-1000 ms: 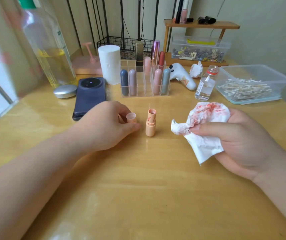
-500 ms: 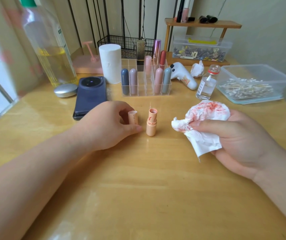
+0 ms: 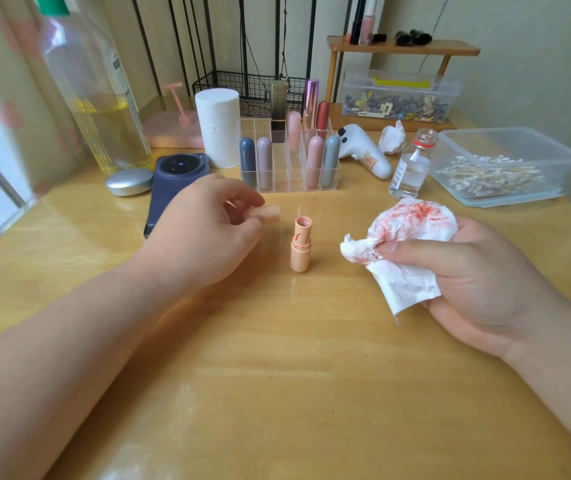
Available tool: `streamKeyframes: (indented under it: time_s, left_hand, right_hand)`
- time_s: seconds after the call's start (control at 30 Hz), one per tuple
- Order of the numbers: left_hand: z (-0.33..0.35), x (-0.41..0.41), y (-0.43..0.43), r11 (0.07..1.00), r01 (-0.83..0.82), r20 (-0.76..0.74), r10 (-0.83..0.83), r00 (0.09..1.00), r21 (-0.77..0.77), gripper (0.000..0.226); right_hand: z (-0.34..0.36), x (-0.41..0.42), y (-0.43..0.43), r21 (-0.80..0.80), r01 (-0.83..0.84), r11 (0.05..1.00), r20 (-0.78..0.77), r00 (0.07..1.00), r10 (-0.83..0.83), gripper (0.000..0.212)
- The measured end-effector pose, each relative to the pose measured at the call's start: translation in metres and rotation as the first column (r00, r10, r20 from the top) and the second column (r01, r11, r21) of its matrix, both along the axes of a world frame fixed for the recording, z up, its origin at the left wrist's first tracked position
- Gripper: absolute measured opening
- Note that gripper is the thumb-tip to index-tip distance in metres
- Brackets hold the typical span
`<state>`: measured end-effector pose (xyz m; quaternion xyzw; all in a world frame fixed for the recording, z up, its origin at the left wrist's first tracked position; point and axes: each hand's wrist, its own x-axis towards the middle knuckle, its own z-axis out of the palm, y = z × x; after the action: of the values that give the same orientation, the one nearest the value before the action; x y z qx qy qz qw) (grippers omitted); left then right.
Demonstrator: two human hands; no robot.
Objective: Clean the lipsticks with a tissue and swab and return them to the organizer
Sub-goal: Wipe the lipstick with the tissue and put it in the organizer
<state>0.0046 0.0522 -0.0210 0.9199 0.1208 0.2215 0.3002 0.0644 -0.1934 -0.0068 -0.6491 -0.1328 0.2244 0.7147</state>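
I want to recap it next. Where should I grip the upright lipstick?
Pinch the lipstick by its wider base, from the side. It stands upright, and its narrower, red-streaked top should be left free for the cap in the left hand.

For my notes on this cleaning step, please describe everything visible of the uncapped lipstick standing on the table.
The lipstick is a peach tube, plastic by its look, with a wider base, a narrower upper sleeve with red marks, and an open pinkish top. It stands upright on the wooden table, between the left hand and right hand, touched by neither.
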Motion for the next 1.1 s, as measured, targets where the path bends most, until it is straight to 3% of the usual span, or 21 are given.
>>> streamKeyframes:
  time_s: [0.13,0.3,0.4,0.57,0.7,0.77,0.93,1.0,1.1]
  left_hand:
    - [-0.001,0.0,-0.001,0.998,0.057,0.031,-0.058,0.998,0.013,0.014]
    - [-0.007,0.004,-0.002,0.989,0.126,-0.098,-0.119,0.988,0.074,0.016]
    - [-0.011,0.008,-0.004,0.982,0.161,-0.118,-0.149,0.982,0.096,0.025]
    - [-0.01,0.012,-0.008,0.984,0.163,-0.105,-0.155,0.982,0.074,0.059]
    - [-0.008,0.011,-0.008,0.981,0.171,-0.158,-0.155,0.975,0.09,0.059]
    - [-0.006,0.007,-0.008,0.981,0.191,-0.132,-0.185,0.974,0.036,0.059]
    - [0.011,-0.02,-0.018,0.958,0.156,0.109,-0.132,0.985,-0.243,0.038]
    - [0.012,-0.029,-0.029,0.963,0.132,0.057,-0.122,0.991,-0.235,0.032]
    - [0.008,-0.032,-0.05,0.976,0.106,-0.043,-0.116,0.992,-0.19,0.048]
  right_hand:
    - [-0.001,0.001,0.0,0.001,-0.003,1.0,0.003,1.0,0.003,0.022]
    - [-0.001,0.002,0.0,0.016,-0.002,1.0,0.006,1.0,0.001,0.025]
    - [-0.001,0.001,0.0,0.01,0.002,1.0,0.017,1.0,-0.002,0.022]
    - [-0.001,0.001,0.0,0.011,0.004,1.0,0.025,1.0,-0.005,0.02]
    - [-0.003,0.003,0.0,0.027,0.009,1.0,0.021,1.0,-0.009,0.023]
    - [-0.004,0.003,0.0,0.035,0.012,0.999,0.015,1.0,-0.013,0.024]
    - [-0.002,0.004,-0.001,0.083,-0.004,0.997,0.011,1.0,0.003,0.029]
    - [-0.003,0.005,-0.003,0.078,-0.016,0.997,0.014,1.0,0.015,0.036]
    - [-0.004,0.007,-0.004,0.087,-0.01,0.996,0.002,1.0,0.009,0.04]
